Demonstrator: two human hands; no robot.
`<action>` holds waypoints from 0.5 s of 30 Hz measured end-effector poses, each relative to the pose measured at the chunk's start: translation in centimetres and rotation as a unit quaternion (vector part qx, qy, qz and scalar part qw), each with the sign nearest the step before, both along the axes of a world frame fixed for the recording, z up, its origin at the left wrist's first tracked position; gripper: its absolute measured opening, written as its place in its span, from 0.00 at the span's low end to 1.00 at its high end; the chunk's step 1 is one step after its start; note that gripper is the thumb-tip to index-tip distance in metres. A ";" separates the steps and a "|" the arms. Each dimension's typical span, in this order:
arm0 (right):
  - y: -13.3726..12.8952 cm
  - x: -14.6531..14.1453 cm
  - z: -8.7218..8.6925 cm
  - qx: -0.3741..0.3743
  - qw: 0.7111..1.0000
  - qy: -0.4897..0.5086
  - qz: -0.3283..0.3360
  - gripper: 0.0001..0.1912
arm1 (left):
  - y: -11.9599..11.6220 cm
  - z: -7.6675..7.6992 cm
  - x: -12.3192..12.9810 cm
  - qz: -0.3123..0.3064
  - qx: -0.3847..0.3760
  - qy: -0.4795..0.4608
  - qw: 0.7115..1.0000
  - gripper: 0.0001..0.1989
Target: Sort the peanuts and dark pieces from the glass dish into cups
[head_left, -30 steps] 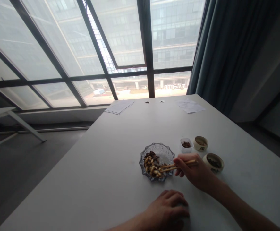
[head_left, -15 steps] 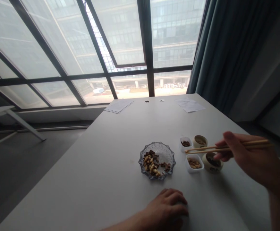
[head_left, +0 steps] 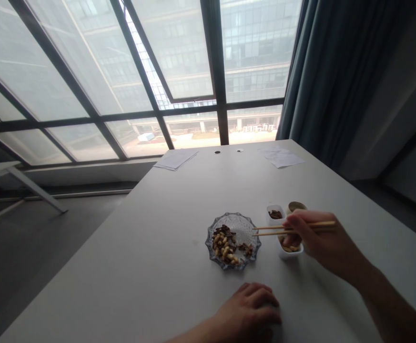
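Observation:
My right hand (head_left: 322, 243) grips a pair of wooden chopsticks (head_left: 270, 231). Their tips are slightly apart over the right side of a scalloped glass dish (head_left: 209, 252), with nothing visible between them. Inside the dish lie peanuts (head_left: 224, 247) and dark brown pieces (head_left: 245, 248). Beneath my right hand is a small white tub (head_left: 291, 255) of tan nuts, partly covered. Behind it stands another white tub (head_left: 275, 221) with dark brown pieces. A round cream pot (head_left: 297, 206) is half hidden by my fingers. My left hand (head_left: 248, 307) rests on the table, fingers loosely bent and apart, holding nothing.
The white table (head_left: 157, 228) reaches toward the window. Papers lie at its far left (head_left: 175, 159) and the sheets at far right (head_left: 282, 157) sit near a dark blue curtain (head_left: 311, 85). Another table (head_left: 0, 169) stands at the left.
My right hand has moved left with the chopsticks, from above the small tubs to where the tips are over the glass dish. It now hides the nearer round pot. My left hand stays put.

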State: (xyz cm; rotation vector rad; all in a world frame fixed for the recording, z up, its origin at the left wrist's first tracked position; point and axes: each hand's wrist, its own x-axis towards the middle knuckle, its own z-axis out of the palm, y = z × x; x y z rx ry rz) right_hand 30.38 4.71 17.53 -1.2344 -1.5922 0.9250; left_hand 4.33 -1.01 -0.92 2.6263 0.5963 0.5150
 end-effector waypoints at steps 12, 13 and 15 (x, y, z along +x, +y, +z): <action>1.6 -3.9 -4.8 -0.017 0.994 -0.044 0.100 0.35 | 0.3 -1.0 0.1 -0.006 -0.002 0.016 1.000 0.11; 1.7 -3.9 -5.0 -0.016 0.995 -0.039 0.093 0.35 | 0.3 -0.9 0.1 -0.007 -0.002 0.019 1.000 0.12; 1.8 -3.9 -5.2 -0.014 0.997 -0.026 0.078 0.36 | 0.3 -0.7 0.1 -0.010 -0.002 0.021 1.000 0.12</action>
